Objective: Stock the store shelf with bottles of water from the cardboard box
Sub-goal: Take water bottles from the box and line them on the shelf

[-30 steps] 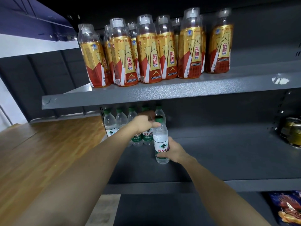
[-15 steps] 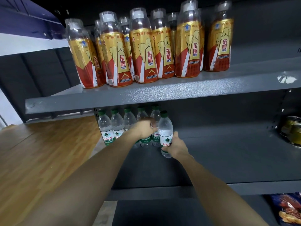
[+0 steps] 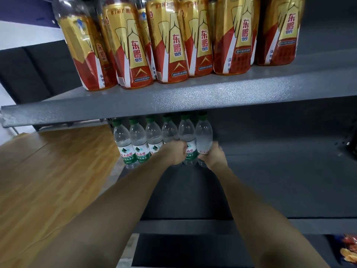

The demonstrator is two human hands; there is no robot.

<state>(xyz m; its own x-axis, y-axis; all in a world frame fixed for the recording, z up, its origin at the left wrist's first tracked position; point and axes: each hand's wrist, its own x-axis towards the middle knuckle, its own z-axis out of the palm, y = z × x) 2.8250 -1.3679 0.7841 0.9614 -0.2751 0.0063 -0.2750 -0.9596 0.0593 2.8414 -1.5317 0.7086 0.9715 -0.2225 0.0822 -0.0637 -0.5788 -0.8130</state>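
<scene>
Head view: both forearms reach across the grey lower shelf [image 3: 270,182]. Right hand [image 3: 213,156] grips the rightmost water bottle [image 3: 203,139] near its base; left hand [image 3: 174,153] curls around the fourth bottle [image 3: 170,130], both upright in the back row of green-capped water bottles [image 3: 138,142]. Above, gold-and-red drink bottles [image 3: 170,39] line the upper shelf [image 3: 173,97].

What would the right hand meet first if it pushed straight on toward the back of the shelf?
Probably nothing soon: the right hand holds the end water bottle, and behind it only dark shelf back wall shows, though depth is unclear.
</scene>
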